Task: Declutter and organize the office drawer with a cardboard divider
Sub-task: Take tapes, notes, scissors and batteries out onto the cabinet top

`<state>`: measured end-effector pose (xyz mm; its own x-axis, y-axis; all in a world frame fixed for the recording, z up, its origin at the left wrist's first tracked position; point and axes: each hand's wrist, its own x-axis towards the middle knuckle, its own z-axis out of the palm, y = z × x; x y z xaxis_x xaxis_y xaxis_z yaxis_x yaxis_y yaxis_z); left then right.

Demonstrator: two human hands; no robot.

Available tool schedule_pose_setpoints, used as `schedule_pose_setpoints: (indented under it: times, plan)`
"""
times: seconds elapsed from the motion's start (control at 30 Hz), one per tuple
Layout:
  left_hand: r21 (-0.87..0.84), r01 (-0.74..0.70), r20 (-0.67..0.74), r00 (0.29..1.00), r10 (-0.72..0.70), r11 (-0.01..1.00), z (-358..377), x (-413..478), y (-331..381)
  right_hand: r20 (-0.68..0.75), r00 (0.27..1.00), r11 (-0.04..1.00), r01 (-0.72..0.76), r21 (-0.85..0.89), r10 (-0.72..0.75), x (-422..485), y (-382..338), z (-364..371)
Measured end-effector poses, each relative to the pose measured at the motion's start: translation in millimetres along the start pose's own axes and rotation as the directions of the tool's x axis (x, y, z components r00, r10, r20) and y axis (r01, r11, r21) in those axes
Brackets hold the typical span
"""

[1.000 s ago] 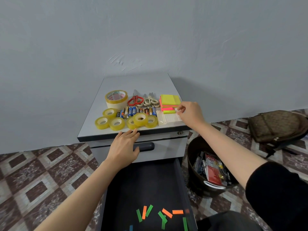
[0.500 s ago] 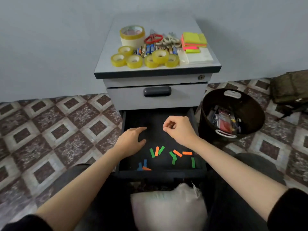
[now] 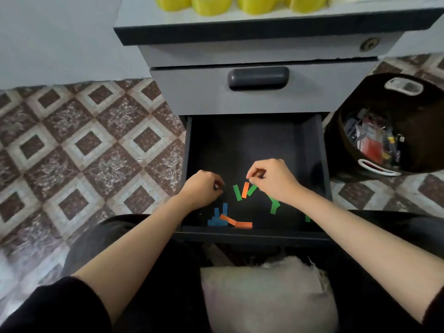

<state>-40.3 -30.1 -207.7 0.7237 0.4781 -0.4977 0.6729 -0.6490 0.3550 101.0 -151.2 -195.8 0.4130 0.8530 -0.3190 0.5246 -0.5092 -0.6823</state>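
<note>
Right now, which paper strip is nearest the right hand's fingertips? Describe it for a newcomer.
Look in the grey cabinet's open black drawer. Beside the right hand, three strips lie side by side. It is the orange strip in the middle, between two green strips; the other orange strips lie at the front wall.

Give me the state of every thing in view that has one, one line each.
Black bottom drawer: pulled open.
Grey upper drawer with dark handle: closed.
Coloured paper strips: loose, scattered on the drawer floor.
Black round bin: partly filled with packets.
Left hand: fingers curled, nothing visible in it.
Right hand: fingertips pinched together at the top end of the orange paper strip; grip unclear.
</note>
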Motion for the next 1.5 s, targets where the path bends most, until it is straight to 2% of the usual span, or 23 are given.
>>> schedule_pose_setpoints:
  times: [0.33,0.4,0.53,0.63,0.7,0.8,0.9,1.1,1.3,1.5]
  plan:
    - [0.129,-0.073,0.241,0.97,0.04,0.989,30,20,-5,0.101,0.988,0.991,-0.107,-0.077,0.115,14,19,8]
    - [0.153,-0.082,0.213,0.976,0.048,0.985,34,21,-6,0.103,0.982,0.982,-0.147,-0.118,0.16,15,25,10]
    - [0.118,-0.133,0.032,0.991,0.13,0.984,43,28,-4,0.032,0.959,0.943,-0.272,-0.19,0.282,16,46,12]
    - [0.098,-0.212,-0.059,0.974,0.218,0.972,48,34,3,0.0,0.939,0.919,-0.337,-0.206,0.345,17,58,13]
    - [0.17,-0.289,0.004,0.956,0.292,0.942,52,35,6,0.014,0.932,0.908,-0.349,-0.232,0.362,18,63,15]
    - [0.3,-0.311,0.108,0.95,0.292,0.902,61,36,2,0.058,0.922,0.887,-0.351,-0.3,0.384,16,68,20]
    - [0.328,-0.313,0.097,0.95,0.298,0.891,64,37,-5,0.091,0.894,0.846,-0.377,-0.378,0.439,12,73,23]
    - [0.362,-0.296,0.055,0.953,0.297,0.884,68,38,-4,0.062,0.873,0.8,-0.413,-0.435,0.484,7,73,30]
    - [0.313,-0.204,0.03,0.978,0.205,0.928,72,39,-1,0.081,0.878,0.817,-0.4,-0.416,0.472,6,70,34]
    - [0.3,-0.202,0.058,0.979,0.194,0.932,74,38,1,0.08,0.872,0.819,-0.418,-0.392,0.483,7,73,35]
